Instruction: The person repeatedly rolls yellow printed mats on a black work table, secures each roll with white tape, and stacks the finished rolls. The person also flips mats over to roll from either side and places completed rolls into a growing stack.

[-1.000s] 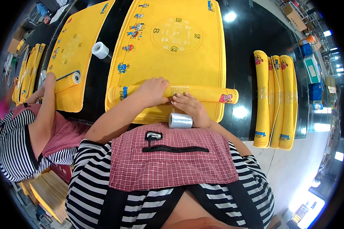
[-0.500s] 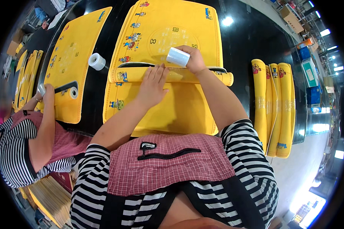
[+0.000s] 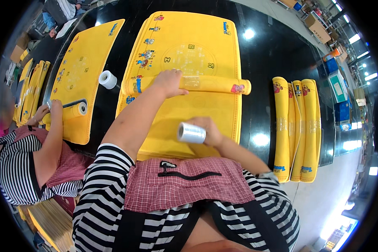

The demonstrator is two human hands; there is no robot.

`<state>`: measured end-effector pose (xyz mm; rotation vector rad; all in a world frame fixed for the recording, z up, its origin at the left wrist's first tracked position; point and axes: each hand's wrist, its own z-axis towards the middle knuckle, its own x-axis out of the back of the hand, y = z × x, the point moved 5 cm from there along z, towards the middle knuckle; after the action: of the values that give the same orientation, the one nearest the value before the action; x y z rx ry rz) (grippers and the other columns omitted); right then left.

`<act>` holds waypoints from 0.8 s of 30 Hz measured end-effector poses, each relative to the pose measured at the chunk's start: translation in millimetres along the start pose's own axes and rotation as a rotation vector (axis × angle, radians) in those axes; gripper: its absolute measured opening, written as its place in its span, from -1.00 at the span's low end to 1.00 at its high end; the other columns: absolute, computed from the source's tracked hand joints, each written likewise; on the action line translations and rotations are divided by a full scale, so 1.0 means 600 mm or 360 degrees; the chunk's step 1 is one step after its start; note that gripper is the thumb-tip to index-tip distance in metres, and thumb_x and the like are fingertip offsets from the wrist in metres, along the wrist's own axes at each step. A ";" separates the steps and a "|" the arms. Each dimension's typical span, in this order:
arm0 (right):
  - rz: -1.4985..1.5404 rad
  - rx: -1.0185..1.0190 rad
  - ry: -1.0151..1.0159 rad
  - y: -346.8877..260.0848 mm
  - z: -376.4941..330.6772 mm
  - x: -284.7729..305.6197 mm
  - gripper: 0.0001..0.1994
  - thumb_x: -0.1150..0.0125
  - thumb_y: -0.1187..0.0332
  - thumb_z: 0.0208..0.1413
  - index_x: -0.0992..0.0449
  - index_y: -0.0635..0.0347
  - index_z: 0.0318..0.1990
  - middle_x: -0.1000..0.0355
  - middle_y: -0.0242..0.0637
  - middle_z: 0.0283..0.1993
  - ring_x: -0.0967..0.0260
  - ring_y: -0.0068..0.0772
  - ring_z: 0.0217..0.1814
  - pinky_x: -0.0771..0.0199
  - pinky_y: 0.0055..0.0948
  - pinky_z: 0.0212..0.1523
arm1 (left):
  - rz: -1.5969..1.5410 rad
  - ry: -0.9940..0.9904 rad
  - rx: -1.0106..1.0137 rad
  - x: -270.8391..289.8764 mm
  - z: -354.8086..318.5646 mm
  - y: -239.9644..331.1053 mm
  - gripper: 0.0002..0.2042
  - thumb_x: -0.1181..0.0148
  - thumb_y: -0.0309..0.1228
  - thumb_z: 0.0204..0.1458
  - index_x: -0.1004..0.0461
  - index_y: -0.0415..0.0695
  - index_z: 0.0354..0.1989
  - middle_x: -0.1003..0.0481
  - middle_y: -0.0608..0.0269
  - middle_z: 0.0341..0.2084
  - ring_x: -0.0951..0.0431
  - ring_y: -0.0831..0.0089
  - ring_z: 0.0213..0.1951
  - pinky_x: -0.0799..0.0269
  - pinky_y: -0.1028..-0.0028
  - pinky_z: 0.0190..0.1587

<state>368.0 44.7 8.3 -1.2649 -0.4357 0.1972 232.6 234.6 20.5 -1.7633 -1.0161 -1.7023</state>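
Note:
A rolled yellow mat (image 3: 216, 84) lies crosswise over a flat yellow mat (image 3: 189, 115) with printed cartoon figures. My left hand (image 3: 169, 83) wraps over the roll left of its middle, fingers bent over the far side and thumb on the near side. A strip of clear tape (image 3: 192, 81) shows on the roll just right of that hand. Nearer to me, above the flat mat, my right hand (image 3: 209, 131) is closed on a roll of clear tape (image 3: 191, 133). Its fingers are slightly blurred.
Several rolled yellow mats (image 3: 296, 130) stand side by side on the black table (image 3: 269, 54) at the right. A second tape roll (image 3: 107, 79) sits left of my mat. Beyond it, a co-worker's hands (image 3: 50, 110) work at another yellow mat (image 3: 82, 63).
My right hand has come back toward me with the tape roll. The rolled mat has closed up, its dark openings gone from view. My left hand went from flat to curled over it.

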 end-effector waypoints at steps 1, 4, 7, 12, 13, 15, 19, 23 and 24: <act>0.0204 -0.0327 0.0189 0.017 -0.037 -0.014 -0.71 -0.35 0.50 0.16 -0.66 0.24 0.05 -0.64 -0.28 -0.01 -0.60 -0.28 0.05 -0.51 -0.37 0.15 | -0.0039 -0.0091 0.0029 -0.004 -0.001 0.015 -0.30 -0.40 0.13 0.02 -0.47 -0.26 0.09 -0.58 -0.06 0.00 -0.62 0.00 0.03 -0.53 0.07 0.10; 0.0617 -0.0549 0.0741 0.059 -0.096 0.004 -0.65 -0.23 0.39 0.31 -0.54 0.21 0.22 -0.57 -0.24 0.17 -0.50 -0.39 0.21 -0.46 -0.35 0.23 | -0.0613 -0.0197 0.0228 -0.001 -0.053 0.060 -0.24 -0.42 0.13 0.02 -0.43 -0.30 0.17 -0.60 -0.18 0.01 -0.60 -0.01 0.10 -0.51 0.10 0.14; 0.1366 -0.0652 0.0999 0.080 -0.086 0.012 -0.60 -0.14 0.25 0.41 -0.45 0.20 0.31 -0.48 -0.23 0.28 -0.42 -0.42 0.31 -0.45 -0.32 0.26 | -0.1234 -0.0151 0.0464 0.004 -0.094 0.150 -0.27 -0.41 -0.18 0.09 -0.28 -0.32 0.35 -0.57 -0.14 0.08 -0.58 0.12 0.14 -0.47 0.23 0.20; 0.0764 -0.0279 0.1509 -0.026 -0.071 0.162 -0.65 -0.25 0.20 0.33 -0.56 0.19 0.15 -0.57 -0.29 0.04 -0.53 -0.42 0.04 -0.54 -0.32 0.05 | -0.2179 -0.0192 -0.0295 0.006 -0.144 0.283 -0.17 -0.13 -0.61 0.17 0.16 -0.22 0.60 -0.16 -0.09 0.48 -0.35 0.26 0.38 -0.34 0.27 0.36; 0.0806 -0.0311 0.1452 -0.054 -0.094 0.208 -0.60 -0.28 0.16 0.30 -0.56 0.17 0.19 -0.59 -0.28 0.06 -0.57 -0.34 0.03 -0.57 -0.26 0.09 | -0.2106 -0.0226 -0.0422 0.026 -0.163 0.292 -0.19 -0.13 -0.59 0.18 0.12 -0.21 0.59 -0.15 -0.09 0.48 -0.29 0.22 0.42 -0.29 0.26 0.40; 0.0916 -0.0588 0.1480 -0.087 -0.163 0.296 -0.59 -0.33 0.19 0.27 -0.58 0.16 0.19 -0.61 -0.26 0.02 -0.59 -0.35 -0.02 -0.59 -0.26 0.04 | -0.1940 -0.0298 -0.0665 0.049 -0.203 0.299 -0.23 -0.14 -0.55 0.19 0.04 -0.18 0.58 -0.14 -0.07 0.50 -0.17 0.14 0.51 -0.19 0.23 0.47; -0.0703 -0.0944 0.1122 -0.191 -0.311 0.408 -0.61 -0.37 0.30 0.19 -0.63 0.14 0.17 -0.61 -0.21 0.02 -0.57 -0.26 0.04 -0.52 -0.29 0.11 | -0.1326 -0.0337 -0.0456 -0.002 -0.282 0.207 -0.45 -0.17 -0.46 0.24 -0.30 -0.15 0.43 -0.27 0.00 0.43 -0.27 0.11 0.44 -0.29 0.18 0.42; -0.2193 -0.1527 0.0792 -0.172 -0.406 0.430 -0.50 -0.44 0.43 0.03 -0.66 -0.09 0.20 -0.17 -0.06 0.57 -0.36 0.06 0.42 -0.36 -0.24 0.41 | -0.0797 0.0349 -0.0011 -0.124 -0.393 0.041 -0.52 -0.23 -0.39 0.16 -0.42 -0.17 0.28 -0.28 -0.17 0.39 -0.26 -0.11 0.40 -0.21 0.06 0.41; -0.2061 -0.1550 0.0891 -0.166 -0.425 0.430 -0.50 -0.44 0.44 0.03 -0.66 -0.09 0.19 -0.13 -0.11 0.59 -0.34 0.04 0.43 -0.35 -0.25 0.43 | -0.0614 0.0504 0.0134 -0.139 -0.421 0.009 -0.52 -0.25 -0.40 0.13 -0.44 -0.17 0.26 -0.26 -0.23 0.39 -0.24 -0.18 0.39 -0.18 0.03 0.41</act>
<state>698.5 -110.9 97.2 -1.6117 -0.8059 -1.5890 83.7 21.1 -33.4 -1.2461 -1.3161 -2.0523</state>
